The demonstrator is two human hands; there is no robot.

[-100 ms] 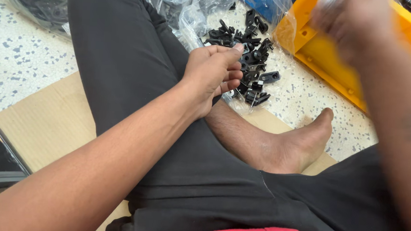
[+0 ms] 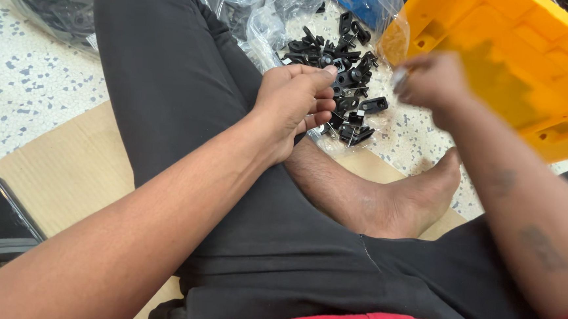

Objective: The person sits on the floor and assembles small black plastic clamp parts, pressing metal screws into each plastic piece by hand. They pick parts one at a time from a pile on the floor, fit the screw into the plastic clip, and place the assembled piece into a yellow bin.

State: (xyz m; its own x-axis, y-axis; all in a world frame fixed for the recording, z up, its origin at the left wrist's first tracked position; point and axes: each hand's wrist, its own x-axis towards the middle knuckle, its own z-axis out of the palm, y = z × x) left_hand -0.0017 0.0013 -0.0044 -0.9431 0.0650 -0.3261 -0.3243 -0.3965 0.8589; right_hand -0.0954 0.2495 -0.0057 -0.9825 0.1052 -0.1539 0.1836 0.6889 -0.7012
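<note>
item: small black moulded plastic clips (image 2: 341, 77), pile just beyond left hand (image 2: 297, 104) grip, clenched on one; prob. light, stiff; pinch by edges. right hand (image 2: 433, 80) blurred, grip state unclear.

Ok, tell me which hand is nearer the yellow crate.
Right. The right hand, blurred, is up against the yellow crate; the left hand sits farther left, over the black clips.

Glossy black plastic clips (image 2: 341, 84) on crinkled clear plastic film (image 2: 260, 13); smooth yellow plastic crate (image 2: 532, 69); matt cardboard (image 2: 67, 166); speckled polished floor (image 2: 19, 84).
</note>
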